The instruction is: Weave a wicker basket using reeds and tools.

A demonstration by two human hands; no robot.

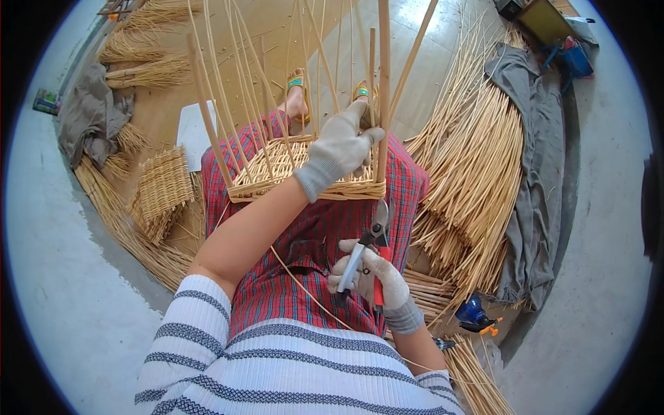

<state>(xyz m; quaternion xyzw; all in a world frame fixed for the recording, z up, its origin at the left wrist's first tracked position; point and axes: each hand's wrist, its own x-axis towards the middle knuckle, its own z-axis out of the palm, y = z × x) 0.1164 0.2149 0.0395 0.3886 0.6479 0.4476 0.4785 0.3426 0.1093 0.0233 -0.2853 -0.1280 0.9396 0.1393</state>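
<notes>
Our left hand [340, 144], gloved, reaches over the wicker basket [273, 194] to its right side, fingers partly bent against the thick corner stake [382, 90]; we cannot tell whether they pinch it, since the far fingertips are hidden. Our right hand [389, 275], also gloved, is curled around the pruning shears [377, 235], whose pale and red handles stand apart; whether the blades gape is unclear. The relation that matters, we judge, is between blades and corner: the shears' long axis runs away from us, its tip just below the basket's near right corner as we see it, though contact there cannot be settled. The right hand is nearer that corner from below, while the left is already at its stakes. The basket rests across our lap on red plaid cloth [304, 242], uprights rising away from us. Farther out, loose rods [477, 187] lie to the right, a woven panel [164, 181] to the left.
</notes>
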